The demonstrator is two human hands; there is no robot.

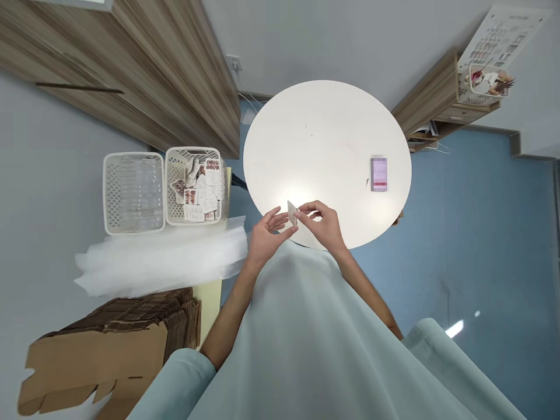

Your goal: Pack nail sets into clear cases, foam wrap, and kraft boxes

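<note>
Right hand (322,224) has a little flat card (292,213) pinched by its edge, thumb against fingers, hand half curled and the rest of the fingers bent loosely. The card's pale, thin and stiff-looking, tipped up almost on edge just above the near rim of a round table (324,134) — smooth white top, slightly glossy, with a bright glare patch and a few dark specks. Left hand (265,236) is open, fingers spread and thumb stuck out, cupped right around the card's other side; can't tell from here if it's actually touching. Over on the right of the tabletop there's a small purple rectangle (379,174), too blurred to make out. Off to the person's left are two white plastic baskets with perforated walls: one (109,192) has a row of clear, shiny plastic pieces (142,192) in it, the other (171,204) is a jumble of small printed packets (201,189), some with reddish-brown pictures. Next to those, a big heap of filmy white sheeting (166,256) — soft, see-through at the ends — then a stack of flattened brown cardboard (100,361), ridgy along the edges.
</note>
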